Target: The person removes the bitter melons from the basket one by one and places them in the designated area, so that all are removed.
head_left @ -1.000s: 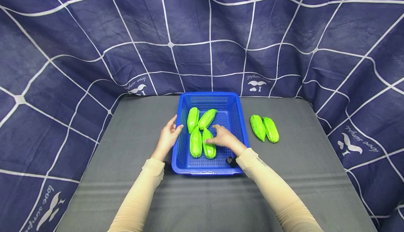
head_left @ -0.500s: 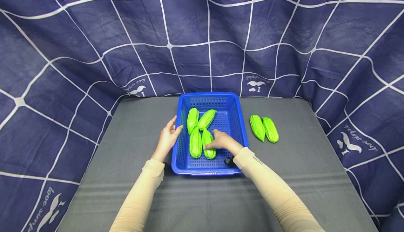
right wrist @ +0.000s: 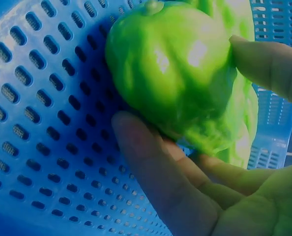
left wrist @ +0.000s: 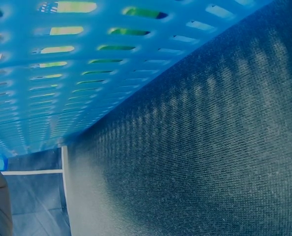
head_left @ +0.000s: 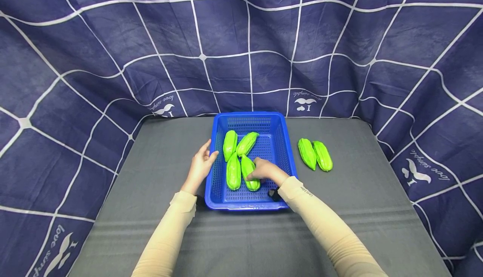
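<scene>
A blue perforated plastic basket (head_left: 245, 206) holds several light green, ridged bitter melons. My right hand (head_left: 267, 170) reaches into it and grips the near right bitter melon (head_left: 248, 169). The right wrist view shows the thumb on one side of this bitter melon (right wrist: 170, 69) and the fingers beneath the other, close over the basket floor (right wrist: 43, 118). Left of it lies another bitter melon (head_left: 233, 174); two more, one upright bitter melon (head_left: 230, 145) and one slanted bitter melon (head_left: 247, 143), lie behind. My left hand (head_left: 200, 164) rests at the basket's left rim, thumb spread from loosely extended fingers.
On the grey table (head_left: 170, 143), right of the basket, two more bitter melons (head_left: 315, 155) lie side by side. A dark blue curtain (head_left: 234, 76) with white lines hangs behind and at both sides. The basket's perforated side wall (left wrist: 47, 98) rises close to the left wrist camera.
My right hand has lowered onto the near right bitter melon and closed round it, and that melon's near end has swung slightly right. The left hand stays at the rim.
</scene>
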